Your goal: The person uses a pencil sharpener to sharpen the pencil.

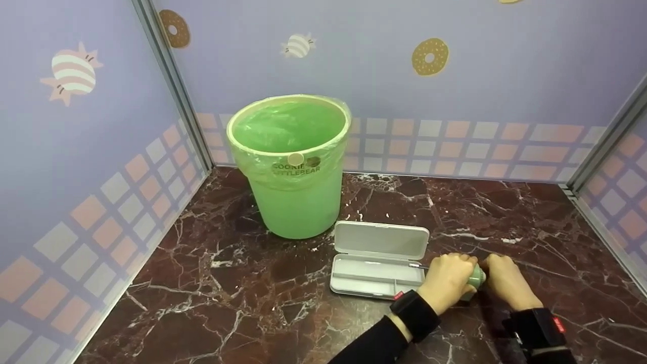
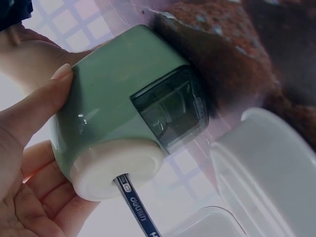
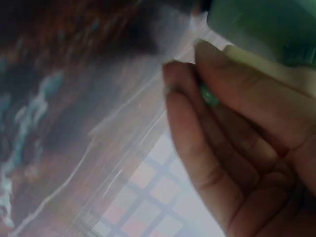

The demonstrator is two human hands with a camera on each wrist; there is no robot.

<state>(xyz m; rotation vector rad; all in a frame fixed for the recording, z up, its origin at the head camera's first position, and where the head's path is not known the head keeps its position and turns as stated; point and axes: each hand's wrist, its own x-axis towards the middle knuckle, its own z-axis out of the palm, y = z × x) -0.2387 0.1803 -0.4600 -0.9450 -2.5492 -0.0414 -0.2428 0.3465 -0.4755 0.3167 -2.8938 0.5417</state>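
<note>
Just right of an open white case [image 1: 368, 266], the left hand [image 1: 449, 279] grips a green pencil sharpener [image 2: 106, 91], with a dark pencil [image 2: 135, 206] sticking into its round cream end [image 2: 94, 177]. Beside it, the right hand [image 1: 508, 281] pinches a small green part [image 3: 209, 96], mostly hidden by the fingers.

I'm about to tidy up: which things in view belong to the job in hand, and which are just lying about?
Belong to the job:
green sharpener, held in the left hand
pencil, in its opening

Apparently not in use:
open white case
green bin
</note>
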